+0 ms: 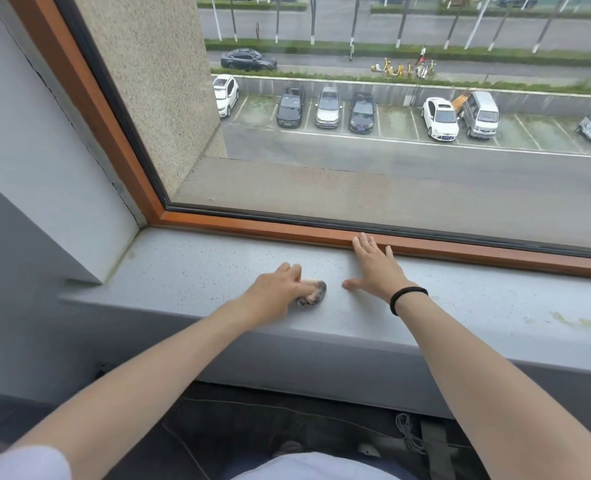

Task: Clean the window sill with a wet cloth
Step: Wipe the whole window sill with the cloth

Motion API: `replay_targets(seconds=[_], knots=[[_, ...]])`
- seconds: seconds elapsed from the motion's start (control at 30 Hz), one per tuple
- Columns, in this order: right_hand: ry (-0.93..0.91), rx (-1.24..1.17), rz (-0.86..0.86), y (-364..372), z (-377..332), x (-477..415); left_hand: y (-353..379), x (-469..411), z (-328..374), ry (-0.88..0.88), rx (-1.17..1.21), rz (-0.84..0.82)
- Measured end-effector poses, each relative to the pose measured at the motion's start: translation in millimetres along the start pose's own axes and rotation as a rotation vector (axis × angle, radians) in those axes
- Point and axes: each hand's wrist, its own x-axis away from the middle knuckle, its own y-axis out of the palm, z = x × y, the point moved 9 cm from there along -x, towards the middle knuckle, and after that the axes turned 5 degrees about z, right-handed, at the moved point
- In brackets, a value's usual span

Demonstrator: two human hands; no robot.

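Left hand (280,289) was on the window sill (190,271), fingers curled round a small grey cloth (316,294), which was bunched up and pressed onto the sill surface. Only its right end stuck out past the fingers. Cloth sat mid-depth on the sill, just left of the right thumb, not touching it. Right hand (377,268) lay flat, palm down, fingers straight and spread, holding nothing; fingertips reached the orange-brown wooden frame (252,226) at the back edge. Black band (406,297) on the right wrist. Sill was grey with dark specks, with a yellowish stain (574,322) near the front edge, far right. Parked cars (328,107) visible through the glass.
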Motion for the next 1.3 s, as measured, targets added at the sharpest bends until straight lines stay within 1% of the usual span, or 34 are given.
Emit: replay_targets(seconds=[0.03, 0.13, 0.17, 0.2, 0.23, 0.3, 0.37, 0.4, 0.43, 0.47, 0.53, 0.63, 0.7, 0.73, 0.77, 0.83, 0.9, 0.93, 1.0, 1.07, 1.1, 1.13, 1.17, 1.2, 1.3], knots=[[-0.004, -0.008, -0.002, -0.3, 0.8, 0.3, -8.6, -5.7, -16.7, -0.078, 0.010, 0.071], [-0.022, -0.013, -0.018, 2.4, -0.9, 1.5, -41.0, -8.9, -77.4, -0.525, 0.173, 0.390], [-0.031, -0.012, -0.018, -0.3, 0.9, -0.3, -47.8, -12.3, -89.5, -0.635, 0.199, 0.468], [-0.040, -0.019, -0.029, -0.7, 0.2, -0.5, -47.2, -15.5, -96.1, -0.706, 0.204, 0.484], [-0.047, -0.028, -0.040, -1.6, -1.0, -1.4, -44.4, -20.8, -96.9, -0.739, 0.212, 0.463], [-0.068, -0.013, -0.054, -5.7, 3.1, -3.0, -31.7, -43.2, -75.3, -0.726, 0.247, 0.385], [-0.085, 0.017, -0.058, -7.9, 5.8, -3.8, -21.3, -70.8, -33.3, -0.586, 0.217, 0.335], [-0.091, 0.030, -0.052, -7.3, 7.1, -3.8, -18.4, -81.7, -14.9, -0.504, 0.165, 0.318], [-0.097, 0.037, -0.045, -6.6, 8.3, -4.0, -18.4, -88.8, -5.9, -0.432, 0.100, 0.307], [-0.105, 0.035, -0.044, -4.8, 9.5, -3.2, -20.2, -90.1, -7.0, -0.400, 0.062, 0.314], [-0.118, 0.015, -0.043, -3.8, 11.2, -4.7, -23.5, -80.3, -37.9, -0.474, 0.020, 0.318], [-0.125, -0.009, -0.028, -5.6, 11.9, -8.3, -26.3, -55.9, -90.2, -0.718, 0.001, 0.334], [-0.135, -0.014, -0.017, -6.3, 12.6, -10.9, -22.0, -57.6, -94.5, -0.825, 0.101, 0.362], [-0.139, -0.017, -0.014, -6.3, 12.4, -11.1, -18.0, -63.3, -85.5, -0.832, 0.166, 0.362], [-0.142, -0.022, -0.014, -7.7, 13.8, -12.9, -14.7, -75.1, -70.0, -0.792, 0.208, 0.340], [-0.149, -0.035, -0.036, -9.9, 14.9, -13.6, -13.1, -101.2, -24.6, -0.588, 0.196, 0.274], [-0.165, -0.059, -0.080, -14.7, 17.1, -13.4, -22.7, -112.1, 4.9, -0.448, 0.145, 0.249], [-0.179, -0.075, -0.083, -18.7, 17.8, -12.6, -27.6, -111.8, 0.4, -0.452, 0.116, 0.250], [-0.183, -0.093, -0.026, -31.0, 26.2, -10.3, -24.4, -104.4, -28.6, -0.555, 0.105, 0.224], [-0.149, -0.082, 0.045, -40.1, 45.6, -5.2, -17.3, -91.0, -60.3, -0.762, 0.155, 0.243], [-0.119, -0.067, 0.062, -42.0, 60.4, -0.9, -14.5, -90.2, -64.6, -0.864, 0.179, 0.251], [-0.087, -0.053, 0.066, -40.8, 75.3, 3.4, -14.5, -92.6, -57.6, -0.921, 0.197, 0.268], [-0.054, -0.046, 0.067, -39.3, 90.3, 7.5, -12.1, -103.7, -43.6, -0.925, 0.212, 0.272], [-0.022, -0.041, 0.072, -37.6, 104.1, 12.0, -9.9, -117.4, -24.5, -0.885, 0.236, 0.277], [0.022, 0.013, 0.094, -36.9, 135.7, 23.5, -1.6, -159.4, 42.8, -0.700, 0.292, 0.300]])
